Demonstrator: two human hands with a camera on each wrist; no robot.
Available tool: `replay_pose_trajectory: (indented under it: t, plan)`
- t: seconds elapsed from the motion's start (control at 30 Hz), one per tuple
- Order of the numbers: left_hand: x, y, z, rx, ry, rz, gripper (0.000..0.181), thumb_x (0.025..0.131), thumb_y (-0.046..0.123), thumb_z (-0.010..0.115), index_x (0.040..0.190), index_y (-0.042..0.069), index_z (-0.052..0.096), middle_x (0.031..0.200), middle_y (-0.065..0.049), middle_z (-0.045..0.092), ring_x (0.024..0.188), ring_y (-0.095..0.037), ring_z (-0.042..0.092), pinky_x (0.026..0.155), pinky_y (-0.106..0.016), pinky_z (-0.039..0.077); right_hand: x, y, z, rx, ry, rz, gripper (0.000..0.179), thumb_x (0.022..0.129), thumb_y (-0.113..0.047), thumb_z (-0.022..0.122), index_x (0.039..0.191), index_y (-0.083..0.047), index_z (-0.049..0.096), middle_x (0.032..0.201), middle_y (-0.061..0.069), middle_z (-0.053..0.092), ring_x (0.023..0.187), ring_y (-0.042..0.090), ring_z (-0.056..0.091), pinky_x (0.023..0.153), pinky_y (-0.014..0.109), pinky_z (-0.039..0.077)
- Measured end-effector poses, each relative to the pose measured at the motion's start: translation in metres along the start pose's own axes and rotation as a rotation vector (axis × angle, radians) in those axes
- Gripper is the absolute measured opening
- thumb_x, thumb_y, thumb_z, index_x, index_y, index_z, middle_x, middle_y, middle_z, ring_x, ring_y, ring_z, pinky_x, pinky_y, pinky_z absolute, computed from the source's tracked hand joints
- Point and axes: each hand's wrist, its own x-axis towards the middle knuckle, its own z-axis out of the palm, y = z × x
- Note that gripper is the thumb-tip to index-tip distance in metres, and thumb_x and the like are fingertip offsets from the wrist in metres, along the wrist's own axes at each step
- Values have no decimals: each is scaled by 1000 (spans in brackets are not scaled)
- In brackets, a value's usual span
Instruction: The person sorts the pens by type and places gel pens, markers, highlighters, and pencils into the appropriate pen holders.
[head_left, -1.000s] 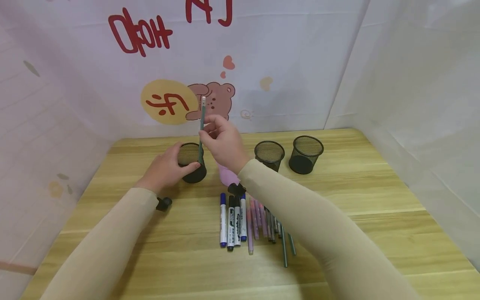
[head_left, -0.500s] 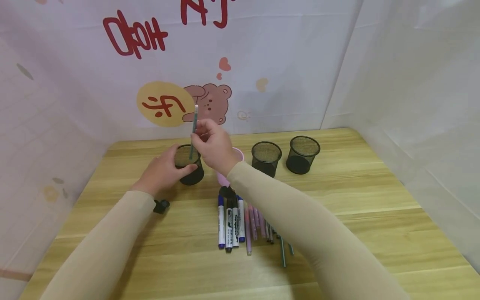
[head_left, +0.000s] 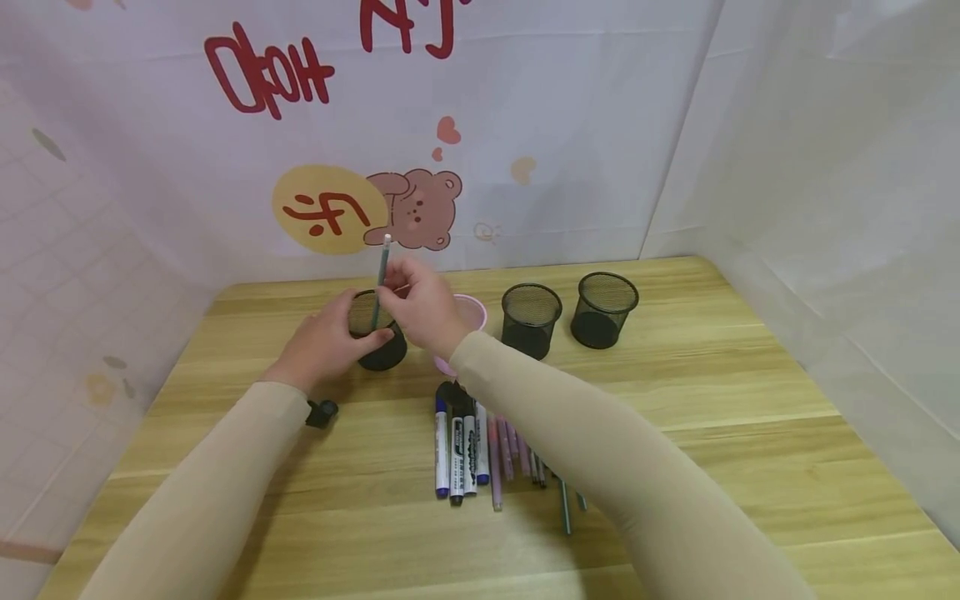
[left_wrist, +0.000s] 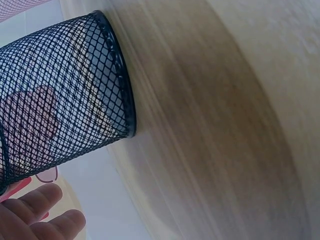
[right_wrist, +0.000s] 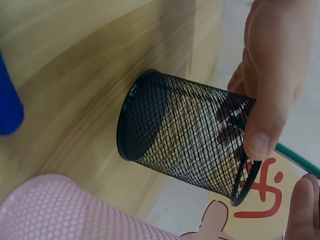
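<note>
Backdrop: pale cloth, red lettering, cartoon bear; pale side panels L & R. Room beyond: hidden from me.

Bench: light wood grain, rear edge by backdrop. Looks smooth, so a light cup could prob. skid if I push sideways.

R sleeve: mine, slanting over loose stock. Risk: drags or rolls pens if I drop the elbow.

L hand: fingers curled round near-side cup's rim, thumb across its front. Risk: thumb jabbed, b/c it's right by the pencil; cup tips if I tug the rim.

R hand: fingers pinching pencil partway up shaft. Risk: wrist bumps pink cup just beside.

Cups, mesh: held black cup, upright; pink cup, part-hidden by R hand; middle black cup & far-right black cup, untouched.

Markers, qty 4, side by side; then pink pens, loose pencils, part-covered, no count poss.

Pencil: green, white end up, slight tilt, lower end inside held cup. Risk: lower end snags mesh if angled; drops hard if let go early.
</note>
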Motion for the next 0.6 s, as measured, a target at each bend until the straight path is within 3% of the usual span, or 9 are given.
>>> replay_pose_trajectory:
  t: [0.2, 0.3, 0.47, 0.6]
  plan:
    - [2, -2, 2, 8, 18, 16, 101, 89, 85, 54, 155, 10, 41, 149, -15, 55, 119, -40, 60, 99, -62, 48, -6, 0, 3, -19, -42, 31, 9, 102, -12, 69, 110, -10, 67, 107, 1, 75, 101, 12, 71, 88, 23, 59]
    - [2, -3, 3, 15, 19, 13, 107, 87, 87, 53, 157, 8, 38, 153, -17, 52, 125, -43, 59, 104, -65, 46, -8, 1, 2, -18, -62, 29, 7, 102, -13, 69, 108, -11, 66, 105, 0, 74, 99, 10, 69, 86, 20, 57]
    - [1, -2, 2, 41, -3, -11, 122, 86, 90, 50, 165, 1, 23, 168, -23, 35, 146, -52, 44, 119, -71, 33, -12, 1, 0, 0, -78, 21, 12, 102, -14, 70, 113, -11, 66, 102, 1, 72, 92, 10, 65, 76, 20, 56]
    - [0, -1, 1, 45, -19, -25, 125, 86, 90, 50, 166, 0, 19, 169, -25, 31, 150, -52, 38, 121, -71, 29, -13, 1, 0, 37, -80, 4, 19, 102, -14, 70, 120, -7, 67, 109, 3, 74, 98, 10, 68, 83, 20, 58]
